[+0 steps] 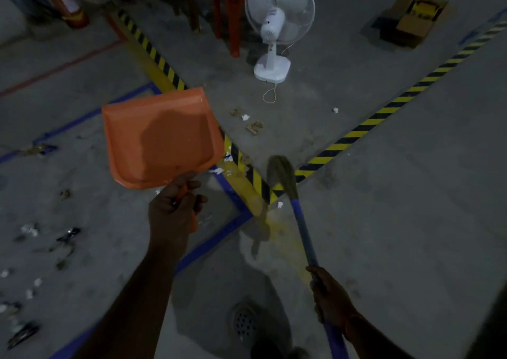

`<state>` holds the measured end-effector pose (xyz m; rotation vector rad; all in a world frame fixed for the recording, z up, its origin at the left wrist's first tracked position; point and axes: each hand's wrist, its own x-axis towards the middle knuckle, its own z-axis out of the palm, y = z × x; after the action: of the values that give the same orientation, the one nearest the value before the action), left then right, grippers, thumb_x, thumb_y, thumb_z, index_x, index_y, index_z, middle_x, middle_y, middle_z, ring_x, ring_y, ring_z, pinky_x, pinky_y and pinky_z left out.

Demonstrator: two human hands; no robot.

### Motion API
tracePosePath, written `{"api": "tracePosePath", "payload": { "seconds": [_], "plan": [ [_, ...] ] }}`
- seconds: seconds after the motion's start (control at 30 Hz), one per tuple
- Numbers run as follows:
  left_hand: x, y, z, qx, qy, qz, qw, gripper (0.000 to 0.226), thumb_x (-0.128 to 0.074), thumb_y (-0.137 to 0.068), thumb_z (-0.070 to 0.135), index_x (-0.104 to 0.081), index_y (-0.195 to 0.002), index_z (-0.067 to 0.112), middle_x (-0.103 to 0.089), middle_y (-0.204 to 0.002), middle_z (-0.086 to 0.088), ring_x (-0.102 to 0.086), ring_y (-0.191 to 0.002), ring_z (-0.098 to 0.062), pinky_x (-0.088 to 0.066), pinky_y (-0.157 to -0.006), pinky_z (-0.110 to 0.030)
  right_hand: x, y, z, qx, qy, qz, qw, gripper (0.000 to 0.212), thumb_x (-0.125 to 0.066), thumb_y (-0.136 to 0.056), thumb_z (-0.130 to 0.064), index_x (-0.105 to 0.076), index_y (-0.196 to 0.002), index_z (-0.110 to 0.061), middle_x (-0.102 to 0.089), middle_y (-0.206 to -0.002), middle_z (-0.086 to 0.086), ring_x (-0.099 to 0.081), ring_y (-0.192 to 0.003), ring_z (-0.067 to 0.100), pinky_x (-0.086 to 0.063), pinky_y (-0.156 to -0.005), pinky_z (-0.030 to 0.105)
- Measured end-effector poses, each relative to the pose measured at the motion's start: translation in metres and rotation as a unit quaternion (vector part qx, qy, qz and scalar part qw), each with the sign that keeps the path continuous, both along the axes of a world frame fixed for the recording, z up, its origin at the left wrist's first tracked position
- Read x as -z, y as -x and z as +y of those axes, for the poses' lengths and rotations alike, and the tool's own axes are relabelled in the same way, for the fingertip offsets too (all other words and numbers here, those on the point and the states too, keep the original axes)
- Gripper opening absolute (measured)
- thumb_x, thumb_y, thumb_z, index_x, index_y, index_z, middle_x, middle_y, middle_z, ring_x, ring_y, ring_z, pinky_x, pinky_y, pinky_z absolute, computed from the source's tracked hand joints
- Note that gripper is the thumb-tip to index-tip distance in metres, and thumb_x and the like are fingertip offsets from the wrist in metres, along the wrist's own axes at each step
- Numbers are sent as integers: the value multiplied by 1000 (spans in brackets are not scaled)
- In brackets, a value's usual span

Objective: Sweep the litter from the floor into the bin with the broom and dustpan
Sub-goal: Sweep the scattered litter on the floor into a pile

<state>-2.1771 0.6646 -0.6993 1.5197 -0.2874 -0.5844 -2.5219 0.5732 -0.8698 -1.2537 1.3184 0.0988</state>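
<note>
the left hand grips the short handle of an orange dustpan, fingers curled round it. the pan is held up off the floor, tilted, its open face turned toward the camera; no litter is visible inside it.

the right hand grasps the blue handle of a broom, fingers wrapped round the shaft. the bristle head points away from the person and sits at the spot where two yellow-and-black striped tapes meet on the floor. whether the bristles touch the floor cannot be told.

litter: scraps of white paper and brown crumpled bits lie on the floor just beyond the broom head, near the striped tape junction. a further scatter of white and dark scraps lies toward the left edge of the floor, well apart from the broom. one small white scrap lies alone toward the far side.

blue tape marks a corner on the floor beneath the dustpan. a round drain grate is set in the floor near the person. a white standing fan stands at the far side, its cord trailing on the floor. an open cardboard box sits toward the far right corner. red chair legs stand beside the fan.
</note>
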Motion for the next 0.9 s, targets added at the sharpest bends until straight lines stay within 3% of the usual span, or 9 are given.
{"api": "tracePosePath", "payload": {
  "seconds": [0.13, 0.23, 0.3, 0.37, 0.47, 0.53, 0.6, 0.7, 0.9],
  "plan": [
    [3, 4, 27, -10, 4, -6, 1000, 38, -47, -98, -11, -67, -119, 13, -67, -106, -10, -68, -71, -12, -52, -61, -19, 17, -20, 42, 65, -23, -3, 998, 29, -38, -105, -10, -49, -128, -25, -45, -64, 15, -45, -45, 24, -45, -49, 35],
    [9, 9, 58, -15, -12, -22, 1000, 36, -47, -98, -10, -66, -120, 12, -68, -107, -11, -68, -73, -13, -54, -65, -21, 34, -39, 87, 50, -28, 16, 998, 27, -37, -106, -14, -49, -127, -25, -50, -67, 15, -46, -48, 25, -46, -54, 38],
    [14, 14, 82, -15, -17, -29, 999, 36, -46, -99, -9, -65, -124, 10, -68, -108, -9, -68, -74, -13, -54, -66, -21, 41, -54, 119, 22, -39, 3, 999, 27, -39, -105, -17, -47, -129, -27, -60, -87, 16, -56, -60, 29, -50, -61, 43],
    [18, 21, 108, -15, -25, -32, 999, 36, -46, -100, -8, -63, -127, 8, -68, -107, -6, -68, -75, -12, -53, -67, -21, 45, -68, 144, 15, -34, 4, 999, 24, -39, -104, -15, -46, -124, -27, -59, -111, 14, -60, -77, 30, -53, -73, 45],
    [20, 36, 146, -6, -33, -45, 998, 36, -46, -101, -6, -61, -130, 8, -67, -109, -7, -68, -77, -13, -54, -68, -21, 37, -80, 160, 71, -26, 18, 997, 24, -39, -102, -10, -48, -120, -23, -58, -104, 10, -60, -70, 22, -55, -64, 39],
    [19, 45, 172, -6, -28, -53, 998, 36, -47, -101, -5, -61, -130, 9, -67, -109, -8, -67, -76, -13, -53, -67, -21, 36, -82, 159, 80, -28, 29, 996, 28, -41, -101, -10, -49, -124, -23, -54, -112, 8, -64, -72, 24, -56, -57, 34],
    [18, 51, 195, -11, -31, -61, 998, 35, -47, -101, -4, -62, -131, 8, -67, -109, -8, -67, -75, -14, -53, -66, -21, 40, -81, 151, 117, -42, 51, 991, 24, -43, -100, -12, -52, -118, -24, -52, -110, 6, -69, -79, 33, -61, -63, 41],
    [21, 58, 228, -12, -56, -85, 995, 33, -47, -102, -2, -63, -130, 9, -68, -110, -9, -68, -75, -14, -55, -65, -21, 40, -73, 136, 129, -31, 126, 983, 19, -42, -100, -29, -53, -111, -18, -62, -90, 13, -68, -77, 36, -60, -70, 48],
    [31, 61, 273, -27, -67, -61, 996, 34, -50, -100, -3, -61, -132, 3, -67, -114, -17, -69, -75, -13, -56, -66, -19, 46, -50, 166, 116, 52, 155, 980, 13, -48, -97, -26, -49, -108, -20, -64, -81, 13, -64, -62, 29, -57, -52, 39]
  ]
}}
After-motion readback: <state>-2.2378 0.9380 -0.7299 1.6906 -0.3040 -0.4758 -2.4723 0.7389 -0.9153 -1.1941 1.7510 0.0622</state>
